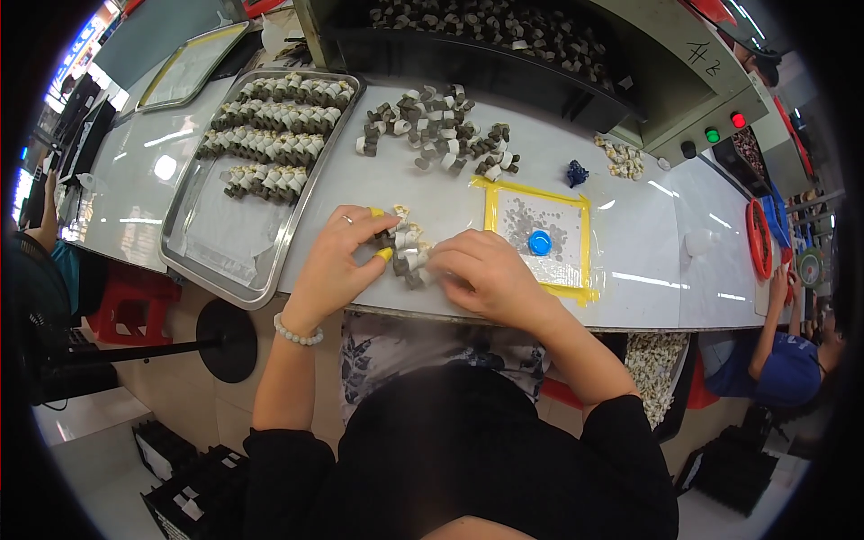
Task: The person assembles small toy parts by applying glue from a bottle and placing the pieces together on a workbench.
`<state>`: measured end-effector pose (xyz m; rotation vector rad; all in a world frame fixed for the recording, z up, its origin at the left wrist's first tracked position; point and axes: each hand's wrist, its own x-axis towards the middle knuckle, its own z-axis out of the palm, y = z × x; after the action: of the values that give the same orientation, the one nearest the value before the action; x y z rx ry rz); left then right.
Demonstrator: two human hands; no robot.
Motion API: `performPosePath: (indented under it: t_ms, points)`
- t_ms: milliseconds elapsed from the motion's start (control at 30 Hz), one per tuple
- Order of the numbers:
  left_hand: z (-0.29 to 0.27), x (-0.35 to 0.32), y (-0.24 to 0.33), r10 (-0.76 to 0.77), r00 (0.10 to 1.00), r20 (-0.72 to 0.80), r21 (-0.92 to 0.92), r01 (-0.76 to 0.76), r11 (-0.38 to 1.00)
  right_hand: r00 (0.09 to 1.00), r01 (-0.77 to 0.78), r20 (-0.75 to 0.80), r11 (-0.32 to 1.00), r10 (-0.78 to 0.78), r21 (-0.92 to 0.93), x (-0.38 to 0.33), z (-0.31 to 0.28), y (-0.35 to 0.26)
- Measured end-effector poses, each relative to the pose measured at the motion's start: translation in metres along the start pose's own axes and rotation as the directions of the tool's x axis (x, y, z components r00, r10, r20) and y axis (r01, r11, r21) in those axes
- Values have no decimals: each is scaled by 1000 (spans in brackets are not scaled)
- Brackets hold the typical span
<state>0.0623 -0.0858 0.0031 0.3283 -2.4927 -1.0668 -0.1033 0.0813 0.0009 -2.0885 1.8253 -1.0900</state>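
A short row of small parts (409,250), dark grey with white bands and yellowish tips, lies on the table in front of me. My left hand (337,256), with yellow covers on thumb and forefinger, closes around the left side of this row. At its right side my right hand (490,274) has its fingers curled in against the parts. Those fingertips are slightly blurred, and what they pinch is hidden. A loose heap of the same kind of parts (441,130) is spread beyond my hands. On the left, a metal tray (202,270) bears several neat rows of them.
Right of my hands lies a yellow-taped square (583,243) with a blue round cap (539,243) on it. Behind it are a dark blue lump (577,173) and a pile of whitish pieces (621,160). A black bin (468,67) of parts stands at the back. Another person (778,360) works far right.
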Motion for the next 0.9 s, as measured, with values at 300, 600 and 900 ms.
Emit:
performPosePath:
  t_ms: [300,600,900]
  points:
    - [0,-2,-2,3,1000,27,-79,0,997,1000,8,-23,1000,-8,-30,0,4,-1]
    - [1,-1,9,-1,999,52,-57,4,998,999,-32,-20,999,31,-35,1,4,-5]
    - [9,-5,9,-57,998,1,-54,57,997,997,-27,-77,990,17,-136,-7,7,-17]
